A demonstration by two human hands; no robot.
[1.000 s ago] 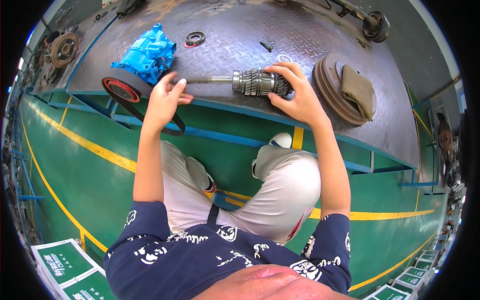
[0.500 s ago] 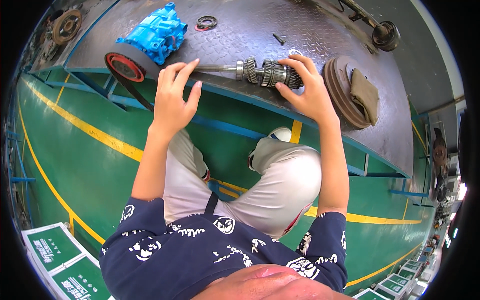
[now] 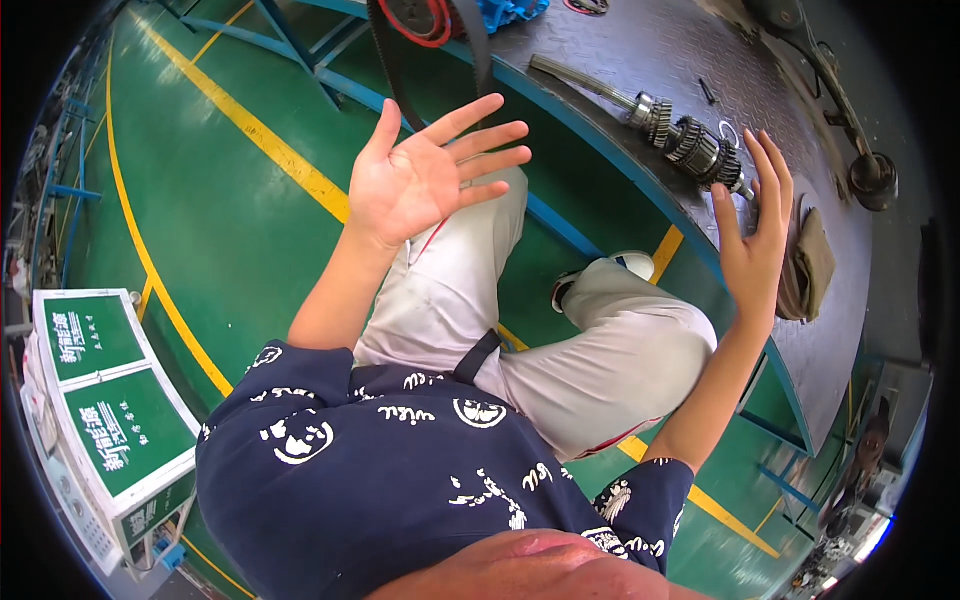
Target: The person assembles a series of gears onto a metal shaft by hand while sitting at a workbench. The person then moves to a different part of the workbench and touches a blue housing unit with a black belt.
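Note:
A steel gear shaft [image 3: 696, 152] with several toothed gears lies along the near edge of the metal bench, its long plain end pointing left. My right hand [image 3: 752, 235] is raised at the geared end, thumb and fingers apart, with nothing visible between them. Whether the thumb touches the shaft's tip I cannot tell. Away from the bench, my left hand [image 3: 425, 180] hangs in the air above my leg, palm up and fingers spread, holding nothing.
On the bench [image 3: 620, 50] are a blue casing [image 3: 515, 12], a red pulley [image 3: 418, 18] with a black belt [image 3: 473, 45], a bolt [image 3: 708, 91] and a white ring [image 3: 729, 132]. A brown cloth [image 3: 816, 255] rests at right. A green-and-white cabinet [image 3: 125, 420] stands left.
My left hand has left the shaft's plain end, drawn back and turned its palm up. My right hand has come off the gears toward their end. The view has swung leftward.

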